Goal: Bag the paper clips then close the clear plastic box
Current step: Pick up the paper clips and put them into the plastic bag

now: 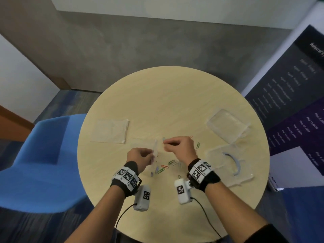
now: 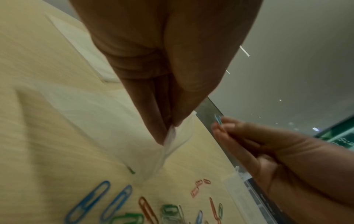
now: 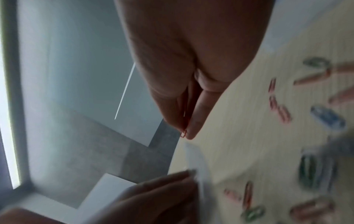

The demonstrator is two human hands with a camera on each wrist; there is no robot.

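Observation:
My left hand (image 1: 152,156) pinches the top edge of a small clear plastic bag (image 1: 155,148) and holds it up over the round table; the bag (image 2: 172,136) hangs from the fingertips. My right hand (image 1: 165,143), just right of the bag's mouth, pinches paper clips: a blue paper clip (image 2: 218,119) and a red paper clip (image 3: 183,134) stick out of the fingers. Several loose coloured clips (image 1: 164,167) lie on the table below both hands. The clear plastic box (image 1: 229,165) lies open at the right, its lid (image 1: 228,125) beyond it.
A flat pile of clear bags (image 1: 110,131) lies on the table's left side. A curved blue-grey piece (image 1: 235,163) sits in the open box. A blue chair (image 1: 43,163) stands left of the table (image 1: 175,95). A dark banner (image 1: 289,102) stands at the right.

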